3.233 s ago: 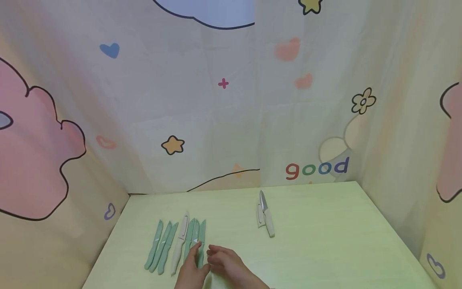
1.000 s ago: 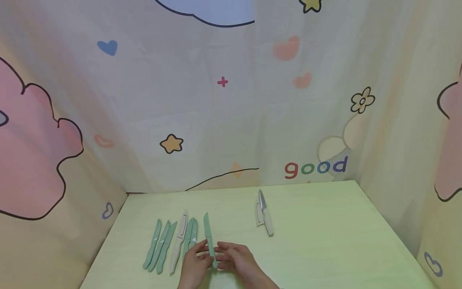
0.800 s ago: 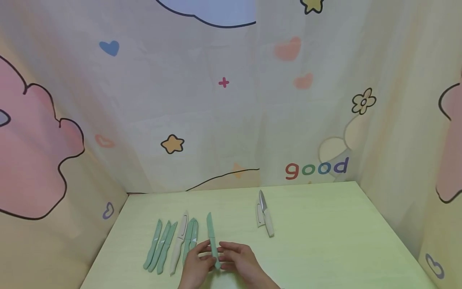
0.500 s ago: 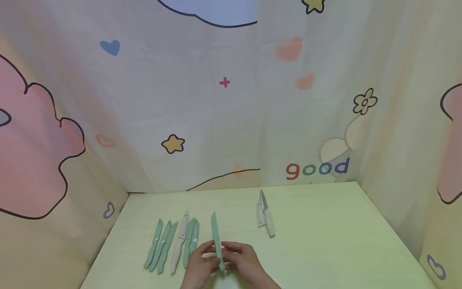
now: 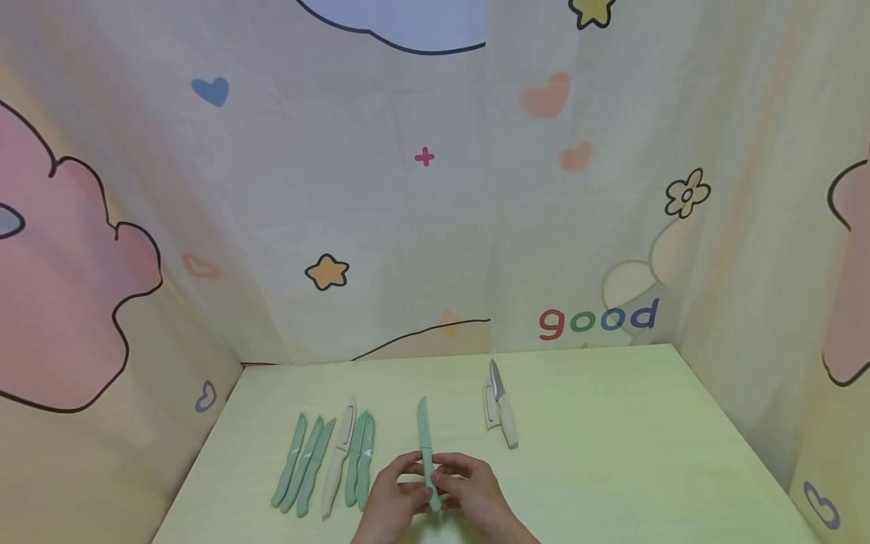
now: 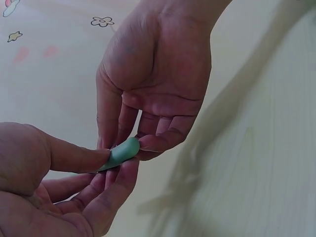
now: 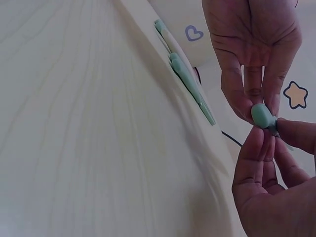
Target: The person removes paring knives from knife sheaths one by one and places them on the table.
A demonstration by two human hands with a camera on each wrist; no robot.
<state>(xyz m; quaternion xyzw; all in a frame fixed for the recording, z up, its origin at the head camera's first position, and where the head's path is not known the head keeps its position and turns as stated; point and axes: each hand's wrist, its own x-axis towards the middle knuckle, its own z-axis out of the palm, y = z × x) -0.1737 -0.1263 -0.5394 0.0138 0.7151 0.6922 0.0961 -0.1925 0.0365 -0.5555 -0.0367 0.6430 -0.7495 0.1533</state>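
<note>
Head view: both hands hold one green knife (image 5: 427, 446) in its sheath above the desk (image 5: 612, 453), tip pointing away. The left hand (image 5: 390, 502) and right hand (image 5: 476, 499) each pinch its handle end between thumb and fingertips. With so light a pinch, the knife could slip and drop, or the sheath could slide off and bare the blade. No containers are visible; a row of sheathed knives (image 5: 326, 461) lies left, an unsheathed knife (image 5: 503, 404) beside its cover further right.
</note>
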